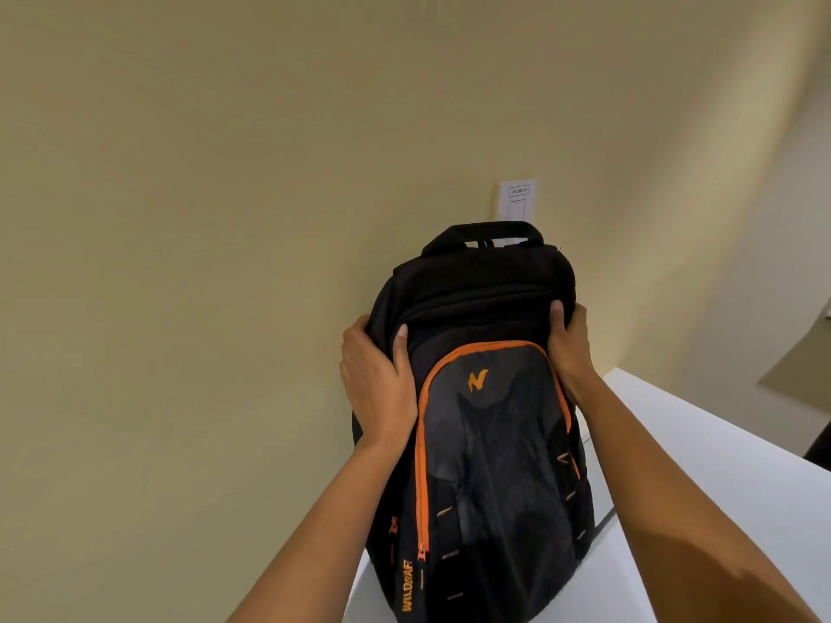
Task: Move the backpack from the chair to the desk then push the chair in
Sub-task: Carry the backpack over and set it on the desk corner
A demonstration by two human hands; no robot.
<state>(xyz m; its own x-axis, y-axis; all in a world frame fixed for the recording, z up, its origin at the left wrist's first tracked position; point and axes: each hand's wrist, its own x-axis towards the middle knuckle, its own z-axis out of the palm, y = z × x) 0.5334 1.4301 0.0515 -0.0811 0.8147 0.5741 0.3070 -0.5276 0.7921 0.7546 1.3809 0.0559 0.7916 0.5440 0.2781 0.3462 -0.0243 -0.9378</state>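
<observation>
black backpack upright on white desk, l hand & r hand fingers clamped on its sides

We cannot see the backpack's bottom, which the lower picture edge cuts off, nor its back panel and straps, turned away from us. Behind the backpack, the lower part of the white wall plate is hidden; its label is too small to read. The white desk runs off the right and lower edges, and the backpack hides its left part.
</observation>
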